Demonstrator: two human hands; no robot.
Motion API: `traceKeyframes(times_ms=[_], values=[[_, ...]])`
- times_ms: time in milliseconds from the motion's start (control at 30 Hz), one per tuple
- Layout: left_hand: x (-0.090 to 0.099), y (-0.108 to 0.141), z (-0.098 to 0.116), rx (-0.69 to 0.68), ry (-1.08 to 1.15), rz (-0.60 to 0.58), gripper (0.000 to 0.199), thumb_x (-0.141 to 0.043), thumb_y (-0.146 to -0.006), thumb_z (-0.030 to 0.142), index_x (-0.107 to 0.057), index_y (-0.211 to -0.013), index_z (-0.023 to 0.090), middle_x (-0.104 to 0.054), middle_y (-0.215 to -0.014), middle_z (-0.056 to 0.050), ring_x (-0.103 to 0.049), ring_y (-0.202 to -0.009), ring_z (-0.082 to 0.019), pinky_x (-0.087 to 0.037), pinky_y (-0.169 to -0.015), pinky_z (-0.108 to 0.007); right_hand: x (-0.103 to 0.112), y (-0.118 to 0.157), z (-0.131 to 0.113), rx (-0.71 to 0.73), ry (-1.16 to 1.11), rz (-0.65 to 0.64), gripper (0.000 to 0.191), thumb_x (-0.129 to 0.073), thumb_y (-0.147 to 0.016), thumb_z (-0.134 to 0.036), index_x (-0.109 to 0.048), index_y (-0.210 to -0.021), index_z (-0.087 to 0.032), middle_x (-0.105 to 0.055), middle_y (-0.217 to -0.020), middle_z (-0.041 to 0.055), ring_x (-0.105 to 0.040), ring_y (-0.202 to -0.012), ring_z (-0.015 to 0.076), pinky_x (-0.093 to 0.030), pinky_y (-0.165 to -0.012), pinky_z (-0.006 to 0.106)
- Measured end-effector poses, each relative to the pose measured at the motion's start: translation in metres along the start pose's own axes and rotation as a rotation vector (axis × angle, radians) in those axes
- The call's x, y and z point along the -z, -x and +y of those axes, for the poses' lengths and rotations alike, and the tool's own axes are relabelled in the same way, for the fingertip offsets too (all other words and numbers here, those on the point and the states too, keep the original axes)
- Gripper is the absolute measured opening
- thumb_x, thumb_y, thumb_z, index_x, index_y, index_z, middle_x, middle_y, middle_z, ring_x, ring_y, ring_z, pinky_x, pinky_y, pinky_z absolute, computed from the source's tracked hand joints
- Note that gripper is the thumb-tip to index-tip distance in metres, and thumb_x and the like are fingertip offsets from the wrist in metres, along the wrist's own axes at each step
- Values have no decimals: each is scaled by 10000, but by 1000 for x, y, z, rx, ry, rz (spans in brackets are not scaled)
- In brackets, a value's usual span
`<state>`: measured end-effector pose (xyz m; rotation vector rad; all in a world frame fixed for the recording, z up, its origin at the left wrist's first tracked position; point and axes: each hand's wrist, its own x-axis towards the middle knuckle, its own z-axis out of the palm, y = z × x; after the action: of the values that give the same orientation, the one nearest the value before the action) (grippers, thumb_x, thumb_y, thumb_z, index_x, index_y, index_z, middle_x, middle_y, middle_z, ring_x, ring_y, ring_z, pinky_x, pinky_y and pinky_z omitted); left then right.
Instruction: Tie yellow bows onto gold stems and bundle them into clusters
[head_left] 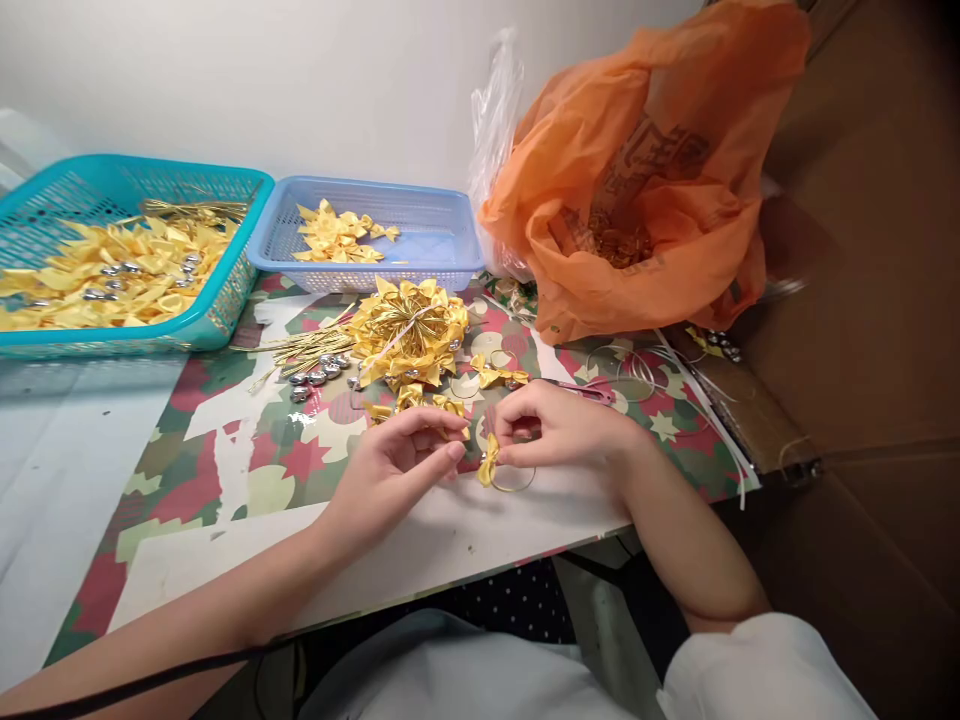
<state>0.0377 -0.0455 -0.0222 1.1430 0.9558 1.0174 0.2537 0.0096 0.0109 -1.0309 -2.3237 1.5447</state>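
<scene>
My right hand (pixel 566 425) pinches a small yellow ribbon bow (pixel 488 461) just above the mat. A thin gold wire loop (pixel 517 488) hangs from that bow. My left hand (pixel 401 460) is to the left of it, thumb and forefinger apart, with nothing visible between them. Behind its fingers lie more yellow bows (pixel 427 400), partly hidden. Another bow (pixel 491 372) with a wire loop lies beyond my right hand. A round bundle of yellow bows (pixel 411 330) with gold ties sits farther back. Beside it are several silver bells (pixel 319 374) and gold wire ties (pixel 311 345).
At the back left stand a teal basket (pixel 259 215) of ribbon bows and bells and a blue basket (pixel 367 268) with fewer bows. An orange plastic bag (pixel 645 280) stands at the back right. Pink-handled scissors (pixel 592 392) lie behind my right hand. Cardboard (pixel 862 350) borders the right.
</scene>
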Motion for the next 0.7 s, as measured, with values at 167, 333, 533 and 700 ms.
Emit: traceKeyframes(times_ms=[167, 333, 533, 700], values=[[-4, -1, 0, 22, -19, -36, 250, -793, -743, 305, -705, -931, 167, -676, -831, -41, -623, -695, -135, -534, -609, -230, -2, -1, -1, 53, -157, 35, 202, -688, -786, -304, -610, -682, -149, -540, -659, -26, -438, -605, 80, -343, -548, 210], [-6, 0, -1, 119, -10, -87, 258, -804, -727, 321, -662, -871, 161, -686, -776, -39, -649, -694, -156, -534, -627, -253, -5, -4, -4, 110, -172, 41, 199, -605, -859, -272, -656, -718, -141, -589, -690, -8, -485, -628, 85, -367, -573, 206], [-6, -1, -4, 173, 36, -101, 249, -796, -735, 306, -653, -876, 159, -713, -767, -50, -668, -711, -173, -534, -668, -281, -6, -6, -6, 67, -196, 28, 257, -559, -905, -301, -639, -718, -143, -563, -680, -14, -446, -600, 80, -362, -567, 210], [-6, -1, -4, 153, 39, -91, 239, -779, -758, 310, -649, -889, 159, -687, -767, -33, -625, -655, -134, -519, -625, -248, -4, -5, -5, 28, -278, 35, 365, -596, -880, -454, -581, -675, -151, -433, -592, -49, -361, -558, 76, -291, -522, 219]])
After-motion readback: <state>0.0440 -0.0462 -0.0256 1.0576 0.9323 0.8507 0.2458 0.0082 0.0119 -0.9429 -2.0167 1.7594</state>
